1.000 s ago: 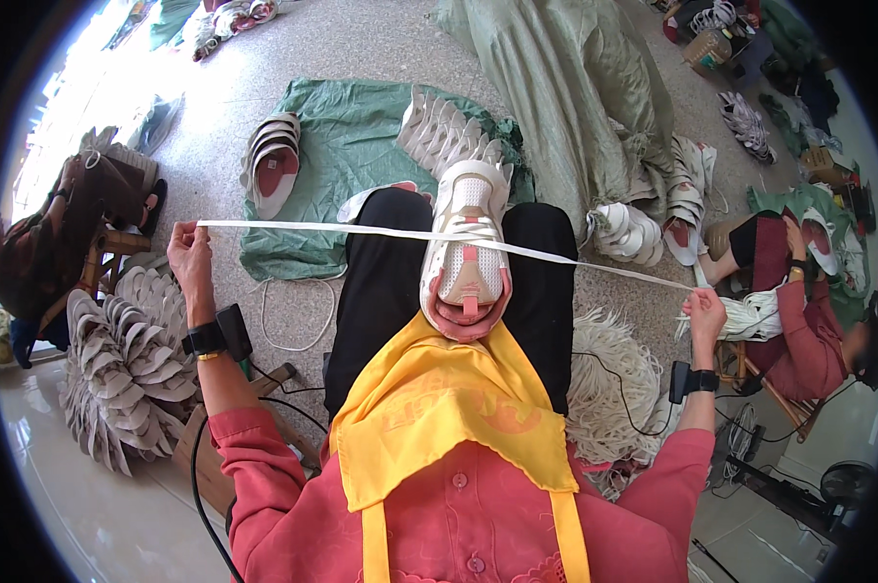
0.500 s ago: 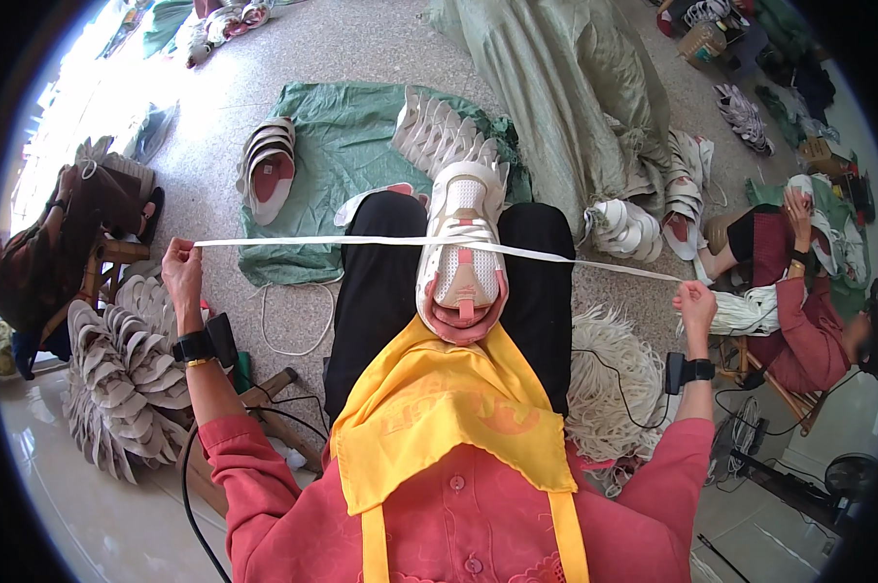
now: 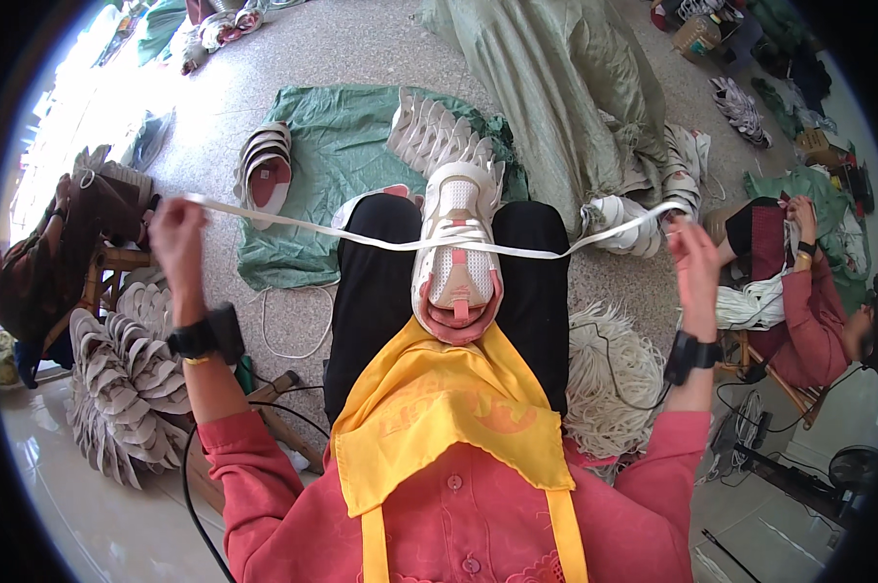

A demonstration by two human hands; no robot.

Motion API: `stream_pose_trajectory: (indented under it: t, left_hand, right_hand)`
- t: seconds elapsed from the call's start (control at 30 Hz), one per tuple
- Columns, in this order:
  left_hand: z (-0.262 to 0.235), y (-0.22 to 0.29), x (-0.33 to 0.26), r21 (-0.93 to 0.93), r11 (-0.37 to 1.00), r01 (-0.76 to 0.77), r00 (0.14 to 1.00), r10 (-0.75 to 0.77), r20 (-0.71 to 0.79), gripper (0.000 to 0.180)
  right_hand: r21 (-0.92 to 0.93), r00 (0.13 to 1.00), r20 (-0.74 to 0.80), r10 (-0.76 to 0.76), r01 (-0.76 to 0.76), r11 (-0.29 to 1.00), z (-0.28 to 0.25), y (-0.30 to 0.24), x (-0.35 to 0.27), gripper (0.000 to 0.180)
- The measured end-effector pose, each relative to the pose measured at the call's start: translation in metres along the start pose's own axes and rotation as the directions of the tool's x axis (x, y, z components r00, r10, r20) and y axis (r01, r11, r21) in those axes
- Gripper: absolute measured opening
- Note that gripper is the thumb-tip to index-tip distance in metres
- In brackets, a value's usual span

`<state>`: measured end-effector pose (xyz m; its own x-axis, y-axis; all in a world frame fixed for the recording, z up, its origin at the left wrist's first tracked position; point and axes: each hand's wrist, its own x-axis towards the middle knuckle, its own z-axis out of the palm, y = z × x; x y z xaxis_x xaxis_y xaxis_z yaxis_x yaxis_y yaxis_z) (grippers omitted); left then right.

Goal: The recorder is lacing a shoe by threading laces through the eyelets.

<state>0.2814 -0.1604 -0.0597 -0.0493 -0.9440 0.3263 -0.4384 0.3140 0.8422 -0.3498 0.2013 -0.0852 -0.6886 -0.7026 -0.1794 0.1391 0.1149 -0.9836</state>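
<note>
A white and pink sneaker (image 3: pixel 458 277) lies between my knees, its heel toward me. One long white shoelace (image 3: pixel 361 238) passes through its upper part and runs out to both sides, sagging in a curve. My left hand (image 3: pixel 178 243), smeared by motion, pinches one end out to the left. On the right, my right hand (image 3: pixel 693 260) is raised with its fingers at the other end, where the lace curls over the fingertips. Neither hand touches the sneaker.
A green sheet (image 3: pixel 312 136) bears nested shoe uppers (image 3: pixel 267 170). Stacked grey shoe parts (image 3: pixel 118 379) stand at left, a heap of white laces (image 3: pixel 609 384) at right. A large sack (image 3: pixel 555 97) lies ahead. People sit on both sides; cables run near my arms.
The shoelace was pulled nearly straight and now hangs slack in a curve. Both hands have risen slightly, away from me, the left one also shifting a little left.
</note>
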Motion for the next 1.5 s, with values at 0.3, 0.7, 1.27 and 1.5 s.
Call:
stream_pose_trajectory:
  t: [0.3, 0.7, 1.27, 1.5]
  left_hand:
    - [0.095, 0.085, -0.101, 0.082, 0.883, 0.463, 0.384, -0.283, 0.879, 0.011]
    - [0.122, 0.108, -0.115, -0.345, 0.64, 0.687, 0.618, -0.265, 0.74, 0.016]
    - [0.138, 0.106, -0.132, -0.334, 0.697, 0.634, 0.621, -0.202, 0.758, 0.018]
    - [0.139, 0.106, -0.13, -0.251, 0.791, 0.558, 0.594, -0.17, 0.787, 0.011]
  right_hand:
    - [-0.242, 0.761, 0.585, 0.279, -0.165, 0.956, 0.166, 0.003, -0.089, 0.019]
    - [-0.029, 0.89, 0.451, -0.062, 0.084, 0.996, 0.208, 0.017, -0.064, 0.008]
    - [0.005, 0.906, 0.404, -0.128, 0.137, 0.991, 0.213, 0.028, -0.073, 0.004]
    - [-0.191, 0.875, 0.445, -0.192, 0.302, 0.934, 0.217, 0.022, -0.076, 0.005]
